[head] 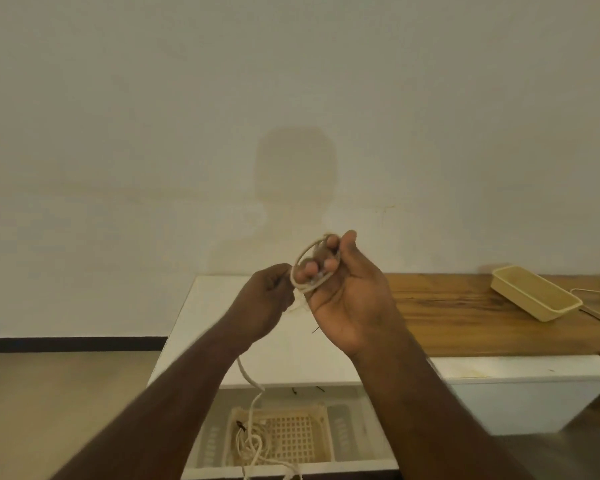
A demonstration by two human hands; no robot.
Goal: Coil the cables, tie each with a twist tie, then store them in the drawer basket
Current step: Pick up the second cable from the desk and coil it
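The cable (305, 268) looped in the hands looks like smooth cream plastic sheathing with a dull, matt skin. Down in the open drawer sits a lattice basket (293, 434) of pale matt plastic, and the cabinet top (201, 327) is a smooth white laminate. The bench top (465, 317) beside it is grained, lightly sheened brown wood, carrying a cream plastic tray (534, 296).

Hands (347, 292) hold a cable coil (307, 268) above the open drawer's basket (321, 434); a tray (534, 297) sits right.
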